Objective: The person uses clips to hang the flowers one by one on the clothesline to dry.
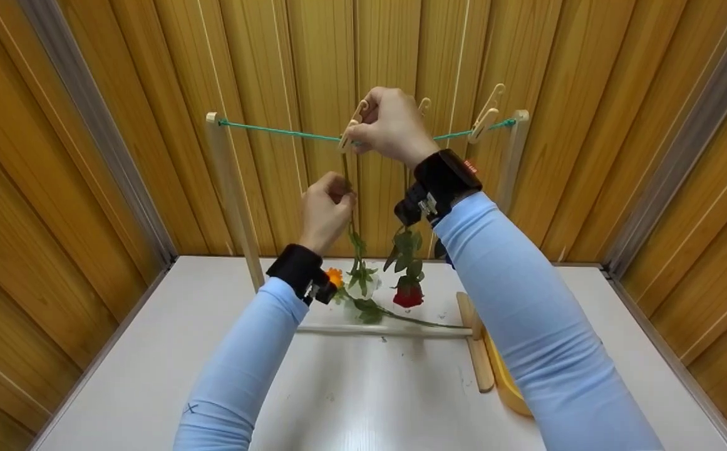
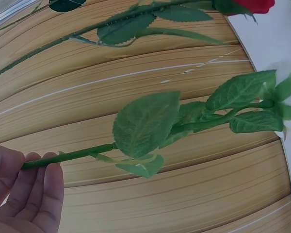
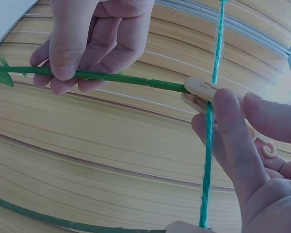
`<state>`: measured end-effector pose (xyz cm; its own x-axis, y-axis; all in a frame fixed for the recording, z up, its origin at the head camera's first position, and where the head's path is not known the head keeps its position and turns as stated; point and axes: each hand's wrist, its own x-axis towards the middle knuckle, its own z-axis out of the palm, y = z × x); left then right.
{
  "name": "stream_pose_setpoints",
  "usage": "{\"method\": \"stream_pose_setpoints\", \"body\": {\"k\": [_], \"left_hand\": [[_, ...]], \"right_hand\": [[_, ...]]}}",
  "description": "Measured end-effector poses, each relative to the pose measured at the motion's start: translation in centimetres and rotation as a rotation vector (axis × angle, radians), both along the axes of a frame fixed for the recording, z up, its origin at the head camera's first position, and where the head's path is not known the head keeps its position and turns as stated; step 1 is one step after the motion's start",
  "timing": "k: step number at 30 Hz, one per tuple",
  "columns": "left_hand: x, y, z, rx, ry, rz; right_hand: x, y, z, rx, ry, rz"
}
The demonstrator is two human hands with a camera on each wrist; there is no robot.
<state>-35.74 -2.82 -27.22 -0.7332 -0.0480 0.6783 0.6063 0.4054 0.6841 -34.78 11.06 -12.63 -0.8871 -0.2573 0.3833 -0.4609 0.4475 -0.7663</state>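
Observation:
My left hand pinches the green stem of a white flower, which hangs head down with leaves along it. Higher up, my right hand holds a wooden clothespin between thumb and fingers. That clothespin sits on the green string, and the stem's cut end reaches into its tip. Beside the white flower, a red rose hangs head down. Its stem's upper part is hidden behind my right hand and wrist in the head view.
Another clothespin sits at the string's right end. Wooden posts hold the string above a white table. An orange flower lies near the base bar. A yellow container stands partly behind my right arm.

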Motion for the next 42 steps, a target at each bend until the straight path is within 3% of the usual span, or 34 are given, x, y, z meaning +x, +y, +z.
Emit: {"method": "stream_pose_setpoints", "body": {"k": [8, 19, 22, 26, 30, 35, 42], "left_hand": [[-0.2, 0.2, -0.1, -0.052, -0.034, 0.008], [0.2, -0.4, -0.6, -0.082, -0.171, -0.110], [0.3, -0.8, -1.0, -0.076, -0.176, -0.119], [0.3, -1.4, -1.6, -0.074, -0.147, -0.124], [0.4, -1.9, -2.1, -0.072, -0.132, -0.133], [0.7, -2.7, -2.5, -0.089, -0.147, -0.135], [1.7, -4.0, -2.9, -0.144, -0.172, -0.109]], "right_hand": [[0.2, 0.3, 0.0, 0.029, 0.000, -0.020], [1.1, 0.4, 0.1, 0.130, 0.048, -0.076], [1.7, 0.4, -0.2, 0.107, 0.059, -0.050], [2.8, 1.1, -1.0, 0.077, 0.141, -0.021], [4.3, 3.0, -2.1, 0.069, 0.237, 0.014], [5.8, 6.1, -4.4, 0.078, 0.289, 0.071], [6.9, 10.2, -9.2, 0.113, 0.335, 0.020]]}}
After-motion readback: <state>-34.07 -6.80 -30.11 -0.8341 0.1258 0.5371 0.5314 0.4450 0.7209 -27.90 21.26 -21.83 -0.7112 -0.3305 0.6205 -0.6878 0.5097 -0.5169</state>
